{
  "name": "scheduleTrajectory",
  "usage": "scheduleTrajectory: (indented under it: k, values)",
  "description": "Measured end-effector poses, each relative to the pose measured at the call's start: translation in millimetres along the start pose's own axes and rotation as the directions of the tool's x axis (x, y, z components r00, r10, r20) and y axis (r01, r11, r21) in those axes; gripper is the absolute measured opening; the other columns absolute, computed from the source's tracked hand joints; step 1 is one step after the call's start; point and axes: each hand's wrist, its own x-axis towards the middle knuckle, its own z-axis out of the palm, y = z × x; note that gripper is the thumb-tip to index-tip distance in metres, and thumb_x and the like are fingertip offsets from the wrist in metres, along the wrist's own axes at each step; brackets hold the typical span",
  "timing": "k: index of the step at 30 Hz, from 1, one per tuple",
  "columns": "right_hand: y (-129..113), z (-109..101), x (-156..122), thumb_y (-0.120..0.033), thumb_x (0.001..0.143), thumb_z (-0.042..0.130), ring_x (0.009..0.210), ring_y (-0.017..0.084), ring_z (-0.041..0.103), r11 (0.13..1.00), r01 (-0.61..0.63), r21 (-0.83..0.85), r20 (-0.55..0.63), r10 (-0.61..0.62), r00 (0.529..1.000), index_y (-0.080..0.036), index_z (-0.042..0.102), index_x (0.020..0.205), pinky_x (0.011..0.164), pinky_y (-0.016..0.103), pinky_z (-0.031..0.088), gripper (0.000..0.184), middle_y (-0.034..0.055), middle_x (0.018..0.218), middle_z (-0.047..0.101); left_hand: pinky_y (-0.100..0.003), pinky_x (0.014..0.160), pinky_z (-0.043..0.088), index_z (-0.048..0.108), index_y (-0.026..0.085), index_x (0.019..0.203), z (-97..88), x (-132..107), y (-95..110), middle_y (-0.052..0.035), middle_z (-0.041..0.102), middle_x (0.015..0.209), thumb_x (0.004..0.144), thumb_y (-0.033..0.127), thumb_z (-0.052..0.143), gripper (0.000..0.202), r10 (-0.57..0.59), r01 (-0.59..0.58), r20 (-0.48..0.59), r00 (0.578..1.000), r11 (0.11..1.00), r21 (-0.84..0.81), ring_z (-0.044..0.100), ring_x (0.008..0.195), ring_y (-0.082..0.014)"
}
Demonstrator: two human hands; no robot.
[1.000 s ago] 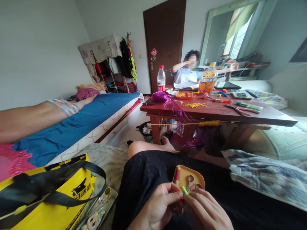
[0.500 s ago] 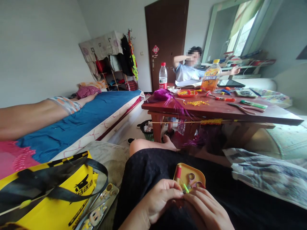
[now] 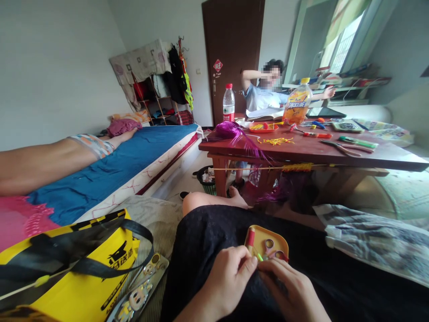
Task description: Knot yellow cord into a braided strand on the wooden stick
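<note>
Above my lap, my left hand (image 3: 234,273) and my right hand (image 3: 284,284) meet at the fingertips. Both are closed in a pinch, and whatever is between the fingers is too small and hidden to name. A small bright green piece (image 3: 260,257) shows right beyond the fingertips; I cannot tell whether it is held or lies in the tray. Just past my hands, a yellow tray (image 3: 279,235) rests on the black cloth over my lap. In it are scissors with pinkish handles (image 3: 269,244) and a red-and-tan tube (image 3: 250,237), partly covered by my hands.
A red-brown table (image 3: 241,145) ahead bears purple strands (image 3: 231,130), pliers (image 3: 342,147), a drink bottle (image 3: 297,105) and yellow pieces (image 3: 278,141). A person (image 3: 264,96) sits behind it. Left are a yellow bag (image 3: 90,277) and a bed (image 3: 157,143) with another person lying there.
The fingers of my right hand have shifted and bent more, and the hands sit slightly higher against the tray. More of the scissors shows. The view has tilted a little.
</note>
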Motion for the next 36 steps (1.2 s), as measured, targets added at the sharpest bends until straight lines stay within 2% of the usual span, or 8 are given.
scheduleTrajectory:
  k: [9, 14, 21, 26, 28, 31, 33, 36]
  values:
    - [-6, -3, 7, -0.029, 0.085, 0.048, 0.062, 0.013, 0.060, 0.977, -0.177, 0.115, 0.071, 0.170, 0.983, -0.018, 0.061, 0.080, 0.059, 0.020, 0.046, 0.018, 0.0016, 0.071, 0.063, -0.023, 0.063, 0.029, 0.054, 0.019, 0.063, 9.3, -4, -4, -0.0013, 0.053, 0.065, 0.084, 0.025, 0.046, 0.024, 0.109, -0.106, -0.109, 0.988, 0.994, 0.031, 0.047, 0.066, -0.0150]
    - [-7, -8, 13, -0.026, 0.086, 0.045, 0.063, 0.013, 0.059, 0.990, -0.122, 0.069, 0.158, 0.110, 0.981, -0.017, 0.060, 0.079, 0.059, 0.019, 0.047, 0.018, 0.0023, 0.071, 0.062, -0.023, 0.063, 0.029, 0.052, 0.018, 0.063, 8.2, -5, -3, -0.0020, 0.052, 0.065, 0.086, 0.025, 0.044, 0.025, 0.126, -0.123, -0.097, 0.987, 0.992, 0.039, 0.047, 0.067, -0.0153]
    - [-11, -9, 16, -0.030, 0.086, 0.045, 0.065, 0.014, 0.054, 0.983, -0.119, 0.142, 0.090, 0.107, 0.990, -0.018, 0.055, 0.067, 0.062, 0.022, 0.045, 0.025, 0.0022, 0.069, 0.056, -0.026, 0.067, 0.030, 0.055, 0.020, 0.066, 8.6, -2, -1, -0.0030, 0.055, 0.067, 0.086, 0.025, 0.042, 0.024, 0.170, -0.161, -0.106, 0.980, 0.983, 0.085, 0.047, 0.068, -0.0174]
    - [-10, -11, 19, -0.042, 0.080, 0.052, 0.068, 0.016, 0.051, 0.878, -0.287, 0.384, 0.048, 0.291, 0.955, -0.018, 0.058, 0.063, 0.063, 0.026, 0.045, 0.030, 0.0030, 0.069, 0.054, -0.033, 0.082, 0.028, 0.063, 0.022, 0.075, 3.9, -22, 13, -0.0079, 0.059, 0.081, 0.073, 0.020, 0.058, 0.006, 0.336, -0.365, -0.421, 0.842, 0.931, 0.012, 0.047, 0.080, -0.0238]
    - [-10, -12, 20, -0.044, 0.075, 0.057, 0.067, 0.016, 0.050, 0.800, -0.341, 0.494, 0.045, 0.368, 0.929, -0.018, 0.061, 0.062, 0.063, 0.025, 0.044, 0.029, 0.0020, 0.066, 0.054, -0.032, 0.077, 0.031, 0.063, 0.022, 0.064, 5.7, -26, 14, -0.0060, 0.057, 0.068, 0.072, 0.022, 0.060, 0.009, 0.287, -0.332, -0.340, 0.896, 0.940, -0.080, 0.046, 0.071, -0.0218]
    - [-12, -10, 21, -0.041, 0.068, 0.066, 0.065, 0.014, 0.051, 0.634, -0.388, 0.669, 0.089, 0.450, 0.889, -0.018, 0.066, 0.067, 0.063, 0.025, 0.045, 0.023, 0.0012, 0.065, 0.056, -0.028, 0.072, 0.034, 0.065, 0.019, 0.069, 15.0, -17, 5, -0.0040, 0.056, 0.068, 0.077, 0.035, 0.056, 0.020, 0.018, -0.032, -0.044, 0.999, 0.947, -0.319, 0.048, 0.071, -0.0192]
    - [-12, -7, 21, -0.039, 0.065, 0.070, 0.062, 0.014, 0.052, 0.536, -0.406, 0.740, 0.138, 0.469, 0.872, -0.018, 0.067, 0.066, 0.061, 0.024, 0.045, 0.021, 0.0011, 0.063, 0.057, -0.026, 0.072, 0.036, 0.064, 0.017, 0.083, 23.2, -7, -4, -0.0031, 0.057, 0.076, 0.077, 0.044, 0.055, 0.029, -0.095, 0.120, 0.075, 0.993, 0.853, -0.508, 0.048, 0.077, -0.0175]
    - [-12, -3, 20, -0.035, 0.064, 0.072, 0.057, 0.011, 0.050, 0.408, -0.425, 0.808, 0.205, 0.482, 0.852, -0.017, 0.066, 0.064, 0.056, 0.020, 0.043, 0.019, -0.0001, 0.059, 0.055, -0.022, 0.067, 0.035, 0.063, 0.014, 0.084, 32.3, 3, -11, -0.0010, 0.053, 0.073, 0.072, 0.050, 0.060, 0.038, -0.124, 0.146, 0.080, 0.989, 0.742, -0.655, 0.045, 0.070, -0.0132]
